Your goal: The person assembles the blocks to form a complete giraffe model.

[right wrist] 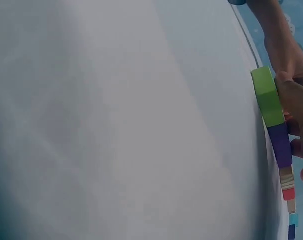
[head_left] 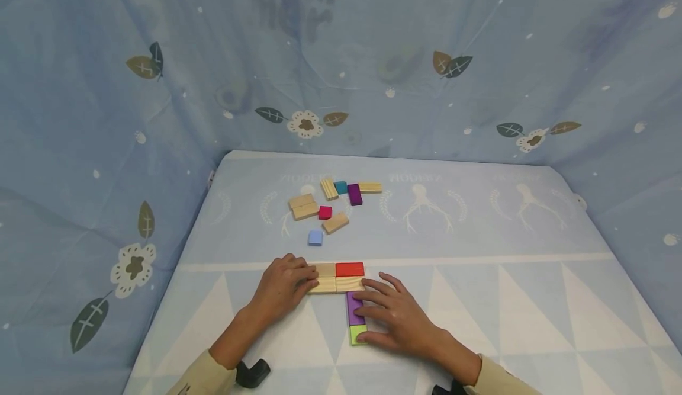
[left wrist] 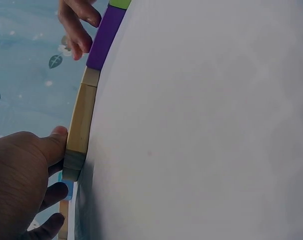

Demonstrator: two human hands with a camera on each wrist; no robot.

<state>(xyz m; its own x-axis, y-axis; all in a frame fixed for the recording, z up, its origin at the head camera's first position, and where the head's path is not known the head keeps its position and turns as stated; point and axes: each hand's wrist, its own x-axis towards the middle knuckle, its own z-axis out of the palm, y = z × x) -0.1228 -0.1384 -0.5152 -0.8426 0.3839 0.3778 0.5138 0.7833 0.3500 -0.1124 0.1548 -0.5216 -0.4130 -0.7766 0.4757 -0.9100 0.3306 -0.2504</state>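
Head view: plain blocks touch the relaxed left hand. Right hand, fingers spread, touches purple block and green block.

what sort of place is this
Probably a curtained-off tabletop work area indoors: blue printed fabric hangs at the back and both sides, a pale patterned cover lies across the surface, and small blocks are laid out on it.

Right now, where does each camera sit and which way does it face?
Head: on the head, facing forward and down at the table; left hand and right hand show.
Left wrist: worn there, facing wooden blocks; left hand, right fingers show.
Right wrist: worn there, facing green block; right hand partly shows.
Wrist views share the purple block.
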